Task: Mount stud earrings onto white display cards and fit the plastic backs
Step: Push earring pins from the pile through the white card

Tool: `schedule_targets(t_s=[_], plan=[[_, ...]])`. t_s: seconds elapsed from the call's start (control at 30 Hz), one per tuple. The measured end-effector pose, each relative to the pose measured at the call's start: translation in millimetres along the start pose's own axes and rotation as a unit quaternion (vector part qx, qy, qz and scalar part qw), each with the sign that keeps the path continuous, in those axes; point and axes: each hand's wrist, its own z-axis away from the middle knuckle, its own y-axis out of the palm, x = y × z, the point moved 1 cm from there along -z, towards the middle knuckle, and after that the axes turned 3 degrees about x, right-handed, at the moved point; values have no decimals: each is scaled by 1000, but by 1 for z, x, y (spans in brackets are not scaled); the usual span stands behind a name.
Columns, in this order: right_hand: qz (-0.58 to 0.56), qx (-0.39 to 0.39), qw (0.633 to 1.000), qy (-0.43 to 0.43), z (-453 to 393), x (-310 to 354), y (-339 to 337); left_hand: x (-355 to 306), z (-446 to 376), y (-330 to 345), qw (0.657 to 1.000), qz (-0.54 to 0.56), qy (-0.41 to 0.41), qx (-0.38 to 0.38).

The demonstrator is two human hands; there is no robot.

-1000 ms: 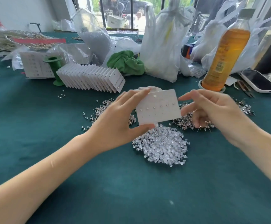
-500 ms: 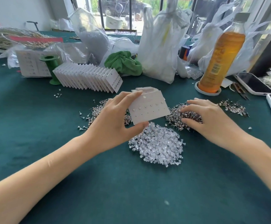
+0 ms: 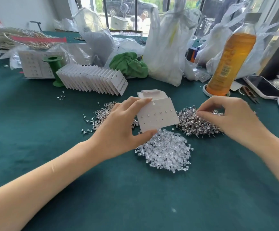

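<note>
My left hand (image 3: 122, 129) grips a white display card (image 3: 158, 116) by its left edge, thumb under the lower corner. The card's top row carries several studs; a lower row of holes is bare. My right hand (image 3: 232, 117) sits on the right pile of stud earrings (image 3: 197, 124), its thumb and forefinger pinched together at the pile's top; whether a stud is between them I cannot tell. A heap of clear plastic backs (image 3: 167, 152) lies below the card. A second stud pile (image 3: 102, 114) lies behind my left hand. Blank cards (image 3: 152, 94) are stacked behind the held card.
A fanned row of finished cards (image 3: 92, 80) stands at the back left beside a green spool (image 3: 54, 70). An orange bottle (image 3: 230, 62), two phones (image 3: 263, 87), small scissors (image 3: 250, 95), a green cloth (image 3: 128, 64) and plastic bags (image 3: 167, 47) crowd the back and right of the green table (image 3: 135, 197).
My right hand dropped from beside the card onto the right stud pile and now pinches at it. The left hand lowered the card slightly and keeps hold of it.
</note>
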Motion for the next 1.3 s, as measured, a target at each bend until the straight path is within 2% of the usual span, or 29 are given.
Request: schedule_targets(t_s=[0.13,0.23,0.53,1.07,1.3], plan=[[-138,-4,990,21,1,10,-2,-4,1,1,1000,10,2,17],[-182,-17,983,-4,7,24,1,-7,1,1,999,19,4,25],[-115,-28,973,-199,35,66,42,-22,7,4,998,16,59,22],[-49,-58,947,-313,35,59,54,-22,6,4,998,36,36,38],[-38,-38,948,-314,33,57,56,-23,7,3,998,30,34,46]])
